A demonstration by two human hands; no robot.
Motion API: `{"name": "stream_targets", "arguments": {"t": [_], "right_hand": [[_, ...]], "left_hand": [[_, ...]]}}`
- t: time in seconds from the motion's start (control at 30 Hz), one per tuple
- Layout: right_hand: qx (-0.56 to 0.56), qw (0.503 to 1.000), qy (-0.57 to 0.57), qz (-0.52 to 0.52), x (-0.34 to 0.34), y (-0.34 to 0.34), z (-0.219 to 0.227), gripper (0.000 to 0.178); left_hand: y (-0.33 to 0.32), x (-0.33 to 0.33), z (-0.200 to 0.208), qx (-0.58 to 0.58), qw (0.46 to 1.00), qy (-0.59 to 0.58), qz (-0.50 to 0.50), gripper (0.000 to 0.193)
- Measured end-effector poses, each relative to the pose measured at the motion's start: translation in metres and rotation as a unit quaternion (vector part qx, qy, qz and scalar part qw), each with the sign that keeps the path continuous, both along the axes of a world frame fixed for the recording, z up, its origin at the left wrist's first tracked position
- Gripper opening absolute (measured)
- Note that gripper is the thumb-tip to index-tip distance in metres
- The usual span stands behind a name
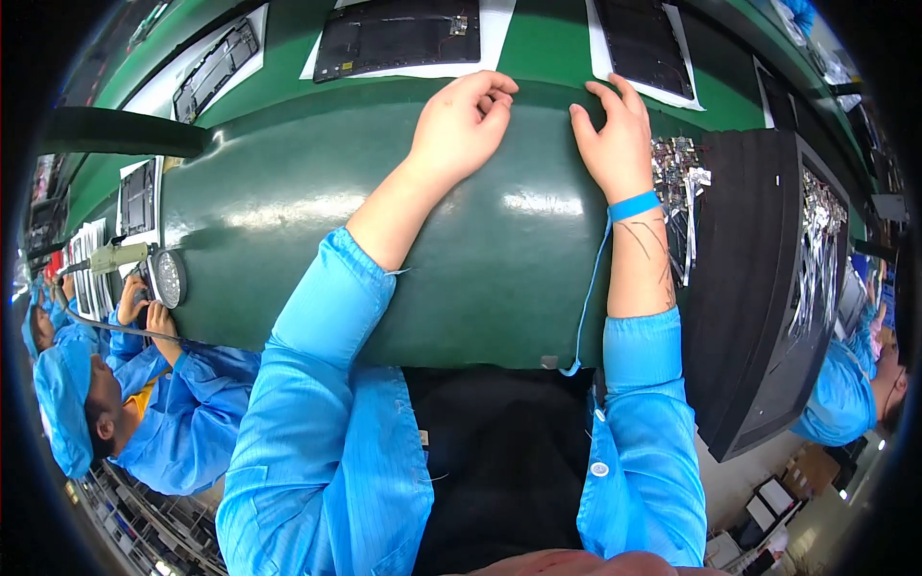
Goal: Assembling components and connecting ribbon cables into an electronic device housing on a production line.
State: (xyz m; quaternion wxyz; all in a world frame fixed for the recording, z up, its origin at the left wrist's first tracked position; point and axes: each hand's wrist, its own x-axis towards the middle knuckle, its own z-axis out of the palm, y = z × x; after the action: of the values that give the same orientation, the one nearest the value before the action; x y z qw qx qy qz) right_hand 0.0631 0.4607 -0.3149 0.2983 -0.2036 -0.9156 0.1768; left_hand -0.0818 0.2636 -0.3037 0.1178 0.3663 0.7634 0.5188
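My left hand (466, 120) rests at the far edge of a dark green mat (384, 250), loosely curled with its thumb a little apart from the fingers and nothing visible in it. Just beyond it lies a flat black device panel (399, 40) on a white sheet. To its right, my right hand (617, 139) is open, fingers bent and spread, also holding nothing. Its fingertips come close to a second black panel (645, 48) on white backing. A blue wrist strap (634, 204) circles my right wrist, its thin cord running down to the mat's near edge.
Small circuit boards with ribbon cables (680, 168) lie right of my right wrist, against a large black box (754, 278) bearing more of them. Far left, another panel (216, 69) sits on white. A round lamp (170, 278) stands near a co-worker's hands (158, 322).
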Motion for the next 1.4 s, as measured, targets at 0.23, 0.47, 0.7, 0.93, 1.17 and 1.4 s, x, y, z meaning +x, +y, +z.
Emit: {"name": "stream_targets", "arguments": {"t": [0.23,0.47,0.7,0.93,1.17,1.4], "right_hand": [[0.081,0.987,-0.081,-0.110,-0.002,0.001,-0.010,0.063],[0.073,0.993,-0.058,-0.073,-0.001,0.006,-0.011,0.073],[0.039,0.999,-0.029,0.009,-0.003,-0.007,0.000,0.069],[0.071,0.992,-0.049,0.090,-0.001,-0.036,0.024,0.049],[-0.059,0.960,-0.012,0.272,0.004,-0.051,0.044,0.032],[-0.148,0.924,-0.018,0.352,0.007,-0.067,0.051,0.028]], "left_hand": [[-0.002,0.001,0.007,-0.020,0.998,0.052,-0.023,0.019],[-0.003,0.001,0.004,-0.012,0.997,0.077,-0.027,0.018],[-0.002,0.004,0.005,0.001,0.996,0.091,-0.021,0.015],[-0.001,-0.001,-0.004,0.074,0.995,0.065,0.013,0.014],[-0.001,-0.006,-0.003,0.123,0.966,0.212,0.077,0.014],[-0.007,0.008,0.009,0.197,0.966,0.167,-0.003,0.014]]}}
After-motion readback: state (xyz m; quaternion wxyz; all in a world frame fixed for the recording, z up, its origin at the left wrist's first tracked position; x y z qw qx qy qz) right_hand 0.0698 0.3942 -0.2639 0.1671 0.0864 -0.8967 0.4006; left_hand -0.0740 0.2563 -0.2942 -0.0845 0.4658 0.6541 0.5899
